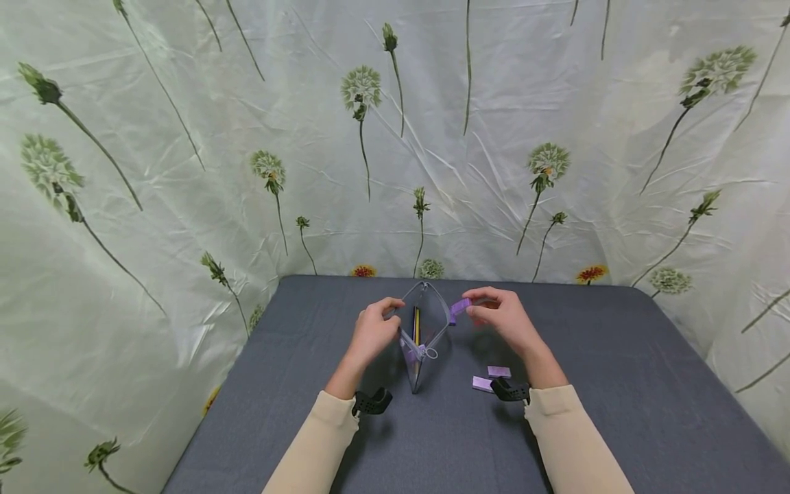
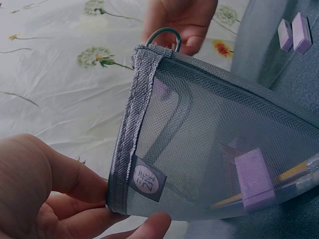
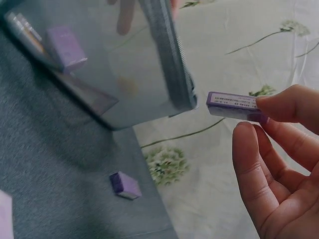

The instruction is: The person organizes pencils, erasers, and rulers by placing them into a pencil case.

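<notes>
My left hand (image 1: 375, 331) grips the rim of a grey see-through mesh pencil case (image 2: 209, 109), its zipped mouth spread wide in the head view. Inside lie a yellow-and-black pencil (image 1: 417, 326) and a purple eraser (image 2: 255, 178), blurred by the mesh. To the right of the mouth, my right hand (image 1: 505, 318) pinches another purple eraser (image 3: 234, 105) between thumb and fingers; printed text shows on its side. That eraser is outside the case, close to its rim. A small fabric label (image 2: 148, 180) sits by the zip edge near my left fingers.
Two pale purple erasers (image 1: 498, 372) lie on the dark grey table (image 1: 444, 439), close to my right wrist. One more purple eraser (image 3: 125, 185) rests on the table beyond the case. Behind the table hangs a white cloth (image 1: 308, 123) printed with dandelions.
</notes>
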The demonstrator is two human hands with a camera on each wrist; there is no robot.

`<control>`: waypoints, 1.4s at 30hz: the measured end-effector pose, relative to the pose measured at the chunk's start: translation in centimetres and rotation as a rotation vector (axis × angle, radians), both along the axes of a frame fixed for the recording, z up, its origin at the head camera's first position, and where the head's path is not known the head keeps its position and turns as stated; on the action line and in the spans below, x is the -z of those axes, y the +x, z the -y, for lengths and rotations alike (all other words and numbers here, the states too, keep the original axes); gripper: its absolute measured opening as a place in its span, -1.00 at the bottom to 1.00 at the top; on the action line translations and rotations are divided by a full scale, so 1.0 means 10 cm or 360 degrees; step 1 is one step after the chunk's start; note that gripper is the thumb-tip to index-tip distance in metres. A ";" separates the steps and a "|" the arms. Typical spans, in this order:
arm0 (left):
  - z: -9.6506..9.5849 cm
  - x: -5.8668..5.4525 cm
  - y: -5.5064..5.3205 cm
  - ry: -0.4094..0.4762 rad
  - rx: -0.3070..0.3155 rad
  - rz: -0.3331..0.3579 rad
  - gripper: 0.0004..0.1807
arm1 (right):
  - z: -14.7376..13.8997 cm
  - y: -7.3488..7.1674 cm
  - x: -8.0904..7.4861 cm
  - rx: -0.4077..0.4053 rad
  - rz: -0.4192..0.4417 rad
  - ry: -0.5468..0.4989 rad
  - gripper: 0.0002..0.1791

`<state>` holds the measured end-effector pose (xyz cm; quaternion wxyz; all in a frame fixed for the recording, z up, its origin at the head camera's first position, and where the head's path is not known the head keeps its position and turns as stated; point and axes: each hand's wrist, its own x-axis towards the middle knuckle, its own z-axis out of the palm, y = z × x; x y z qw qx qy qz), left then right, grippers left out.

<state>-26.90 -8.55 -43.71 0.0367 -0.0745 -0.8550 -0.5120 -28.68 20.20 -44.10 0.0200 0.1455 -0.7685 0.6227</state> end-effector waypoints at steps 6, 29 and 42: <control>0.00 0.01 0.00 0.0000 0.0010 0.0007 -0.59 | 0.04 0.06 -0.09 0.0005 -0.0033 -0.0013 -0.62; 0.01 0.00 -0.03 -0.0035 0.0013 0.0024 -0.59 | 0.32 0.06 -0.17 -0.0078 -0.0051 0.0226 -0.62; 0.00 -0.01 -0.03 -0.0018 0.0015 0.0036 -0.59 | 0.44 0.05 -0.32 -0.0079 -0.0128 0.0564 -0.72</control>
